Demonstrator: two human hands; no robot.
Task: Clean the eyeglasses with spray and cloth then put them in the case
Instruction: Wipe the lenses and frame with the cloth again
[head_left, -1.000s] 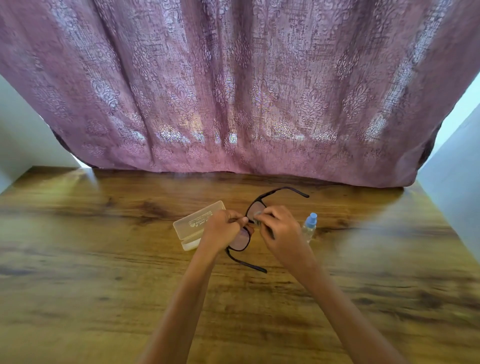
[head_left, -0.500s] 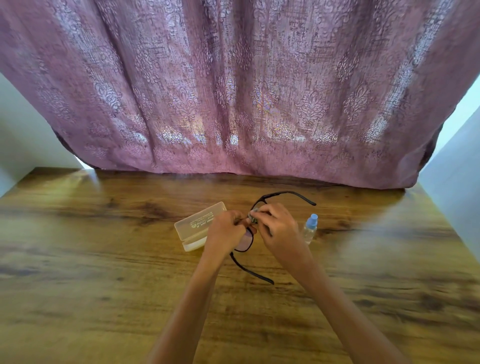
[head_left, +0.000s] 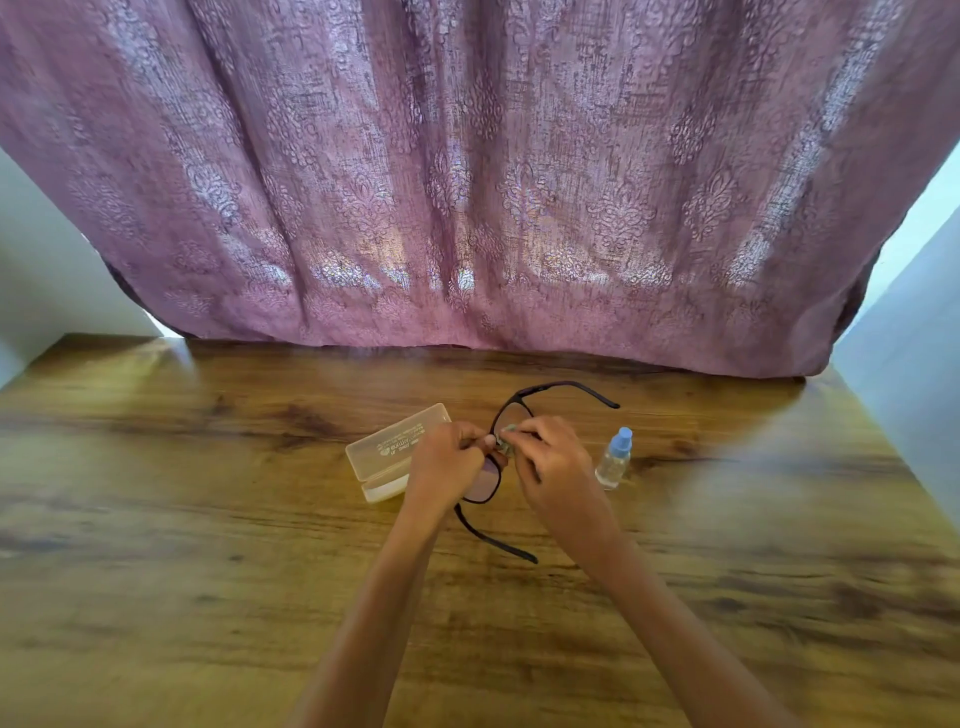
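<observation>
Grip: left hand (head_left: 449, 462) curls round the eyeglasses (head_left: 484, 486) at the frame, held over mid-desk (head_left: 208, 519). Right hand (head_left: 550, 467) pinches a small cloth (head_left: 506, 441) against the far lens. Temples unfolded. Clear case (head_left: 395, 452) lies just left of the hands, spray bottle (head_left: 614, 460) upright just right. Mauve curtain (head_left: 467, 182) behind.

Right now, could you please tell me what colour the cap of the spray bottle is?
The cap is light blue, seen clearly in the head view.
</observation>
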